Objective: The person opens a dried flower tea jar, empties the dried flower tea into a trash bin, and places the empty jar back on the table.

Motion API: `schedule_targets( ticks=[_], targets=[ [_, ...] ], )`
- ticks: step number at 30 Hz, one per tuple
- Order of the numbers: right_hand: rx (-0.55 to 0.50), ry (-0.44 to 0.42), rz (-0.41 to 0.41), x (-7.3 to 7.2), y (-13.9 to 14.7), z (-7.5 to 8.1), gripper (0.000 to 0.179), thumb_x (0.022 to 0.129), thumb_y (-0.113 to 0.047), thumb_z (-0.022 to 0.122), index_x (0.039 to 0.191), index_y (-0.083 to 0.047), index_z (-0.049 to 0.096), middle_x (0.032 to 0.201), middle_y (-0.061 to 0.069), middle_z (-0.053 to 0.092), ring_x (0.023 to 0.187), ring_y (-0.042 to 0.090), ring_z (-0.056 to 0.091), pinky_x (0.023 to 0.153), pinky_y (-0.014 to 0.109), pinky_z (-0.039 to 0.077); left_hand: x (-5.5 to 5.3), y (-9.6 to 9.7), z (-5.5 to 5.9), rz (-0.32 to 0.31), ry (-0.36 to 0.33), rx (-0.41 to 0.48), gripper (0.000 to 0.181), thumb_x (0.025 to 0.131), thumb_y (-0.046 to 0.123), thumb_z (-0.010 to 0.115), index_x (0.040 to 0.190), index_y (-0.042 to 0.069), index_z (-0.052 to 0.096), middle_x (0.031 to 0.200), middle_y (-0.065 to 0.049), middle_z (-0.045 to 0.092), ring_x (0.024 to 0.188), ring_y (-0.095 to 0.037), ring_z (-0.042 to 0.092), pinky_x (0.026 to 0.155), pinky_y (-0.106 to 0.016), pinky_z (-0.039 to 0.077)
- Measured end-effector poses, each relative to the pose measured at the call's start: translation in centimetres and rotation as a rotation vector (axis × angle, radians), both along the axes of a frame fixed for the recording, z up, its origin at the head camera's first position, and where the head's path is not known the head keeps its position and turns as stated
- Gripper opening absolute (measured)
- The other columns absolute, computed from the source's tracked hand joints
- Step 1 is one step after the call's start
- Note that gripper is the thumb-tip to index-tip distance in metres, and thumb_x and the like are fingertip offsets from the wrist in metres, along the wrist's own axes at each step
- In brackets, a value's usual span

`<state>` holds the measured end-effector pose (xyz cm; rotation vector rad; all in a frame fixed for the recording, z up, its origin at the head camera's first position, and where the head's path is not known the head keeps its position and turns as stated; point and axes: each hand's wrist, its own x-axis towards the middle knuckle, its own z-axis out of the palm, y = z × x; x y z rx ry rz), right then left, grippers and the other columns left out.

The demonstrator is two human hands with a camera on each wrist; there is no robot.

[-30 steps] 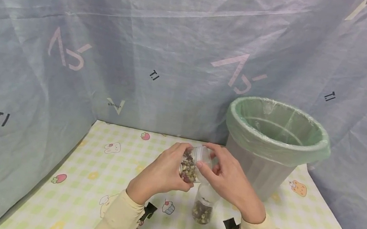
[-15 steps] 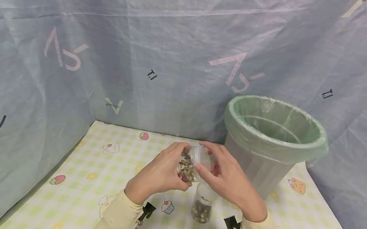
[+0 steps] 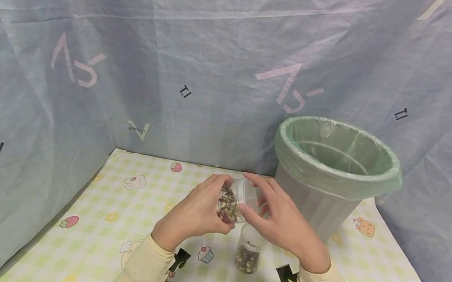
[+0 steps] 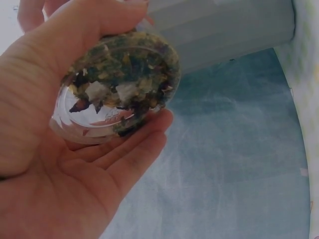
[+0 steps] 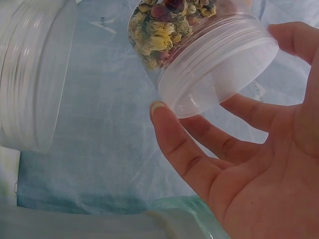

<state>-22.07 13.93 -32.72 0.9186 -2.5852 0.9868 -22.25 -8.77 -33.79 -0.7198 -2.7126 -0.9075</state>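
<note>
A clear jar of dried flower tea (image 3: 229, 204) lies tilted on its side in the air, its ridged, translucent end (image 5: 219, 64) towards the right. My left hand (image 3: 196, 206) grips the jar body, thumb on one side and fingers on the other, as the left wrist view also shows. Around the translucent end curve the thumb and fingers of my right hand (image 3: 282, 217). Whether that end is a lid or a bare neck I cannot tell. Just below the hands a second jar (image 3: 247, 258) stands upright on the table, partly filled with similar dried flowers.
A grey bin (image 3: 333, 207) with a green liner (image 3: 333, 174) stands at the back right, close to my right hand. Under everything is a green-checked tablecloth (image 3: 135, 210). Grey-blue fabric (image 3: 213, 110) hangs around the back and sides.
Both hands keep their hold on the tilted jar, with little visible movement. The whole head view has shifted slightly, and the standing jar stays in place.
</note>
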Motion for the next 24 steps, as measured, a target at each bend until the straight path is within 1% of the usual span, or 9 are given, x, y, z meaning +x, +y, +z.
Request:
schedule_targets(
  ticks=[4, 14, 20, 24],
  targets=[
    [0.007, 0.015, 0.005, 0.00, 0.07, -0.04, 0.064, 0.099, -0.051, 0.065, 0.157, -0.041, 0.038, 0.139, -0.006, 0.052, 0.092, 0.014, 0.059, 0.077, 0.026, 0.055, -0.02, -0.01, -0.04, -0.001, 0.005, 0.002, 0.094, 0.069, 0.023, 0.093, 0.148, 0.007, 0.045, 0.140, -0.006, 0.055, 0.112, -0.018, 0.059, 0.095, -0.036, 0.052],
    [0.007, 0.052, 0.036, 0.09, 0.25, 0.12, 0.067, 0.099, -0.044, 0.068, 0.159, -0.039, 0.036, 0.142, -0.008, 0.051, 0.095, 0.013, 0.058, 0.077, 0.027, 0.055, 0.01, -0.03, -0.02, -0.003, 0.020, -0.001, 0.094, 0.068, 0.023, 0.093, 0.147, 0.007, 0.045, 0.140, -0.006, 0.055, 0.112, -0.018, 0.060, 0.094, -0.036, 0.053],
    [0.005, 0.058, 0.050, 0.20, 0.31, 0.20, 0.070, 0.098, -0.042, 0.070, 0.159, -0.040, 0.035, 0.145, -0.009, 0.050, 0.097, 0.013, 0.061, 0.074, 0.027, 0.055, -0.04, -0.06, -0.08, -0.002, 0.022, 0.007, 0.094, 0.068, 0.023, 0.093, 0.147, 0.008, 0.045, 0.139, -0.005, 0.055, 0.113, -0.018, 0.060, 0.095, -0.036, 0.053],
    [-0.001, 0.072, 0.060, 0.23, 0.27, 0.22, 0.072, 0.097, -0.039, 0.072, 0.158, -0.042, 0.035, 0.147, -0.011, 0.049, 0.097, 0.012, 0.064, 0.077, 0.028, 0.056, -0.10, -0.11, -0.09, 0.003, 0.022, 0.003, 0.094, 0.068, 0.023, 0.093, 0.147, 0.007, 0.045, 0.139, -0.005, 0.055, 0.113, -0.018, 0.060, 0.096, -0.036, 0.053]
  ],
)
